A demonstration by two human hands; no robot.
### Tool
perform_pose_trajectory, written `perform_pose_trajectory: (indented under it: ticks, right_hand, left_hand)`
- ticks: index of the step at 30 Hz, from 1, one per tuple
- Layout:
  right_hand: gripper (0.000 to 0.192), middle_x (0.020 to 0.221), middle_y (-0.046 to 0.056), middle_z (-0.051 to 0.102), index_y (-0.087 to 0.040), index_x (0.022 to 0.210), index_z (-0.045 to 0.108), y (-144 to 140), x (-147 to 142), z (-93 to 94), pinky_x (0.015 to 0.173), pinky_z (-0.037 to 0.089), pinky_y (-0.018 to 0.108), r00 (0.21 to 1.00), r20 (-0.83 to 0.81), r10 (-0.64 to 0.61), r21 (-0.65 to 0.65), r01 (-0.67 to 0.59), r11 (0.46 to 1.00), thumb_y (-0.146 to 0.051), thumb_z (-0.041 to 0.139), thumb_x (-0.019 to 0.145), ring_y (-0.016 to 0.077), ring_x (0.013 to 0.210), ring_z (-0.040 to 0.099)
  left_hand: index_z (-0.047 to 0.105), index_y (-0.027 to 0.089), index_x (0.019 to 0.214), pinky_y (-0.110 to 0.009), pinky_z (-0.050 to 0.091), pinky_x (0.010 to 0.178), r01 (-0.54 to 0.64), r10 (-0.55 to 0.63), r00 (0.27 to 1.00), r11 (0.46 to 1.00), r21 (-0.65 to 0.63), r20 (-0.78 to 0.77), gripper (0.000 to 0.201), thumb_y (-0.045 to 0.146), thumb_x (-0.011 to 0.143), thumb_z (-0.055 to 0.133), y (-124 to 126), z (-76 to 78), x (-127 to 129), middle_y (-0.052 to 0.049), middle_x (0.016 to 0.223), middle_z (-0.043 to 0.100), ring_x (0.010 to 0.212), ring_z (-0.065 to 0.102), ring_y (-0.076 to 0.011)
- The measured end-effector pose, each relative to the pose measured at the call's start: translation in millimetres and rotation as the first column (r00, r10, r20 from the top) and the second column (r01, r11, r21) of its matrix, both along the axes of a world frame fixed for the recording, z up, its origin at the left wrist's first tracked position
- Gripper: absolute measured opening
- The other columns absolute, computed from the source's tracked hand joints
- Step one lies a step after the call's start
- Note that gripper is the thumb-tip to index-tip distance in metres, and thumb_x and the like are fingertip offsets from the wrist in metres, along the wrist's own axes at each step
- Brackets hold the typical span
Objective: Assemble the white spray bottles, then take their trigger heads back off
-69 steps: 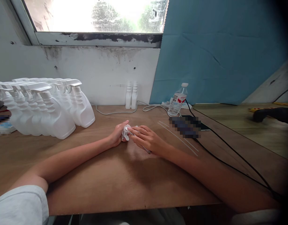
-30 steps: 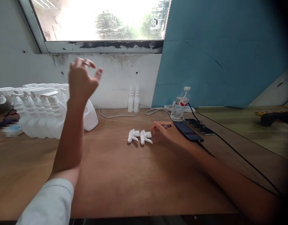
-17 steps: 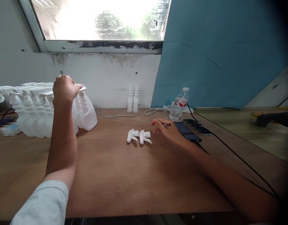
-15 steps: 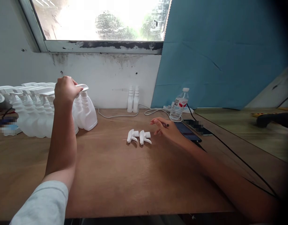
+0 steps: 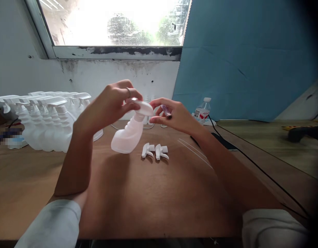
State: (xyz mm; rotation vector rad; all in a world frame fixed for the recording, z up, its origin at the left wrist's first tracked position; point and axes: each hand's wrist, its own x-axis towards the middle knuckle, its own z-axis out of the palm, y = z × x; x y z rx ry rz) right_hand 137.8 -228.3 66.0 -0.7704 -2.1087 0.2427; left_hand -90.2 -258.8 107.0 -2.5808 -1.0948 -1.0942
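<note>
Two loose spray heads [image 5: 155, 151] sit on the wooden table [image 5: 153, 199] right under the person's raised hands. The left hand [image 5: 111, 105] is closed around the white trigger top of a spray bottle [image 5: 127, 136], holding it up off the table so the body hangs tilted down and to the left. The right hand [image 5: 174, 115] is just beside that trigger top, fingertips about touching it, with a thin pen [image 5: 166, 111] pinched between the fingers. Off to the left of the grip stands a row of matching bottles [image 5: 42, 120]. A water bottle [image 5: 202, 111] stands past the right hand.
</note>
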Motion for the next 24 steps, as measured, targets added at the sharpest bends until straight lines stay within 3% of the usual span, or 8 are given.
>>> perform_pose_trajectory:
  ticks: [5, 9, 11, 14, 17, 20, 22, 24]
  right_hand:
    - [0.033, 0.060, -0.004, 0.043, -0.017, 0.071, 0.061, -18, -12, 7.7, 0.053, 0.036, 0.022, 0.994, -0.033, -0.102, 0.108, 0.105, 0.989, -0.045, 0.080, 0.068, 0.0083, 0.061, 0.046]
    - [0.028, 0.059, -0.003, 0.049, -0.016, 0.070, 0.062, -8, -1, 11.3, 0.050, 0.041, 0.022, 0.957, -0.237, -0.170, 0.022, 0.180, 0.983, -0.039, 0.080, 0.070, 0.0094, 0.059, 0.052]
    - [0.029, 0.060, -0.002, 0.053, -0.016, 0.070, 0.060, 2, 9, 14.7, 0.048, 0.044, 0.023, 0.906, -0.386, -0.176, -0.014, 0.185, 0.983, -0.040, 0.077, 0.074, 0.0089, 0.054, 0.053]
    - [0.032, 0.060, -0.002, 0.055, -0.017, 0.071, 0.058, 15, 24, 18.1, 0.046, 0.048, 0.024, 0.827, -0.537, -0.167, -0.044, 0.170, 0.985, -0.045, 0.074, 0.076, 0.0083, 0.049, 0.054]
    - [0.032, 0.058, -0.001, 0.055, -0.015, 0.073, 0.062, 21, 36, 18.2, 0.046, 0.051, 0.026, 0.852, -0.497, -0.164, -0.118, 0.120, 0.986, -0.043, 0.077, 0.073, 0.0100, 0.050, 0.056]
    - [0.026, 0.058, 0.001, 0.056, -0.013, 0.073, 0.066, 20, 44, 17.5, 0.049, 0.052, 0.029, 0.914, -0.385, -0.126, -0.148, 0.074, 0.986, -0.035, 0.080, 0.071, 0.0125, 0.055, 0.057]
    - [0.023, 0.063, 0.001, 0.057, -0.013, 0.076, 0.067, 17, 48, 18.3, 0.054, 0.052, 0.031, 0.933, -0.347, -0.092, -0.097, 0.062, 0.993, -0.031, 0.080, 0.070, 0.0135, 0.060, 0.058]
    - [0.023, 0.070, 0.000, 0.059, -0.015, 0.079, 0.067, 11, 50, 20.8, 0.058, 0.051, 0.030, 0.944, -0.327, -0.039, 0.013, 0.046, 0.999, -0.030, 0.081, 0.069, 0.0135, 0.067, 0.059]
  left_hand:
    - [0.068, 0.028, 0.099, -0.035, 0.047, 0.081, 0.072, -0.071, 0.997, 0.997, -0.040, 0.036, 0.020, 0.039, 0.085, 0.062, -6, -8.0, 26, -0.003, 0.105, 0.060, 0.101, 0.060, -0.0242]
    - [0.057, 0.026, 0.119, -0.031, 0.048, 0.079, 0.091, -0.080, 0.988, 0.993, -0.079, 0.133, 0.047, 0.043, 0.077, 0.070, 17, -9.8, 24, -0.005, 0.111, 0.058, 0.103, 0.058, -0.0240]
    - [0.055, 0.025, 0.122, -0.030, 0.047, 0.077, 0.102, -0.086, 0.991, 0.982, -0.158, 0.100, 0.057, 0.045, 0.072, 0.075, 37, -11.9, 17, -0.005, 0.110, 0.059, 0.101, 0.058, -0.0237]
    - [0.063, 0.024, 0.109, -0.031, 0.045, 0.077, 0.016, -0.019, 1.000, 0.963, -0.269, -0.007, 0.048, 0.047, 0.068, 0.076, 60, -16.8, 6, -0.004, 0.093, 0.062, 0.092, 0.059, -0.0242]
    - [0.067, 0.023, 0.098, -0.033, 0.043, 0.080, -0.076, 0.072, 0.997, 0.974, -0.214, -0.026, 0.040, 0.045, 0.066, 0.077, 67, -19.9, 4, -0.003, 0.082, 0.061, 0.088, 0.058, -0.0252]
    - [0.067, 0.024, 0.101, -0.035, 0.041, 0.083, -0.118, 0.117, 0.993, 0.987, -0.107, -0.015, 0.046, 0.046, 0.063, 0.078, 61, -19.1, 8, -0.002, 0.082, 0.061, 0.088, 0.057, -0.0241]
    - [0.067, 0.023, 0.101, -0.032, 0.042, 0.079, -0.103, 0.102, 0.995, 0.991, -0.085, -0.009, 0.048, 0.050, 0.063, 0.078, 59, -17.5, 8, -0.001, 0.080, 0.061, 0.084, 0.058, -0.0220]
    - [0.067, 0.022, 0.098, -0.028, 0.042, 0.070, -0.001, 0.003, 1.000, 0.985, -0.172, 0.014, 0.044, 0.053, 0.068, 0.074, 61, -16.4, 4, -0.002, 0.080, 0.062, 0.076, 0.059, -0.0187]
